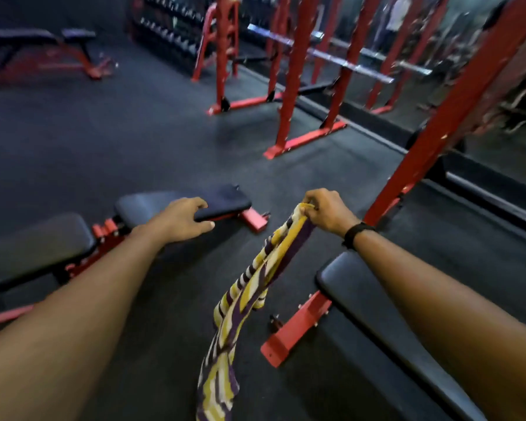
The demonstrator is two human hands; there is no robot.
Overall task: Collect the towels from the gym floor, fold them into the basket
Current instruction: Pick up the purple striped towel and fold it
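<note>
A towel (pixel 243 302) striped in yellow, purple and white hangs in a long twisted strip from my right hand (pixel 325 212), which pinches its top corner at mid-frame. The towel's lower end runs out of the bottom of the view. My left hand (pixel 184 220) is held out over the dark floor in front of a bench, fingers loosely curled, holding nothing. No basket is in view.
A black padded bench (pixel 170 205) on a red frame lies ahead left. Another bench (pixel 374 311) stands under my right arm. Red rack posts (pixel 456 107) rise at right, with more racks (pixel 292 71), a dumbbell stand and a far bench (pixel 37 38) behind.
</note>
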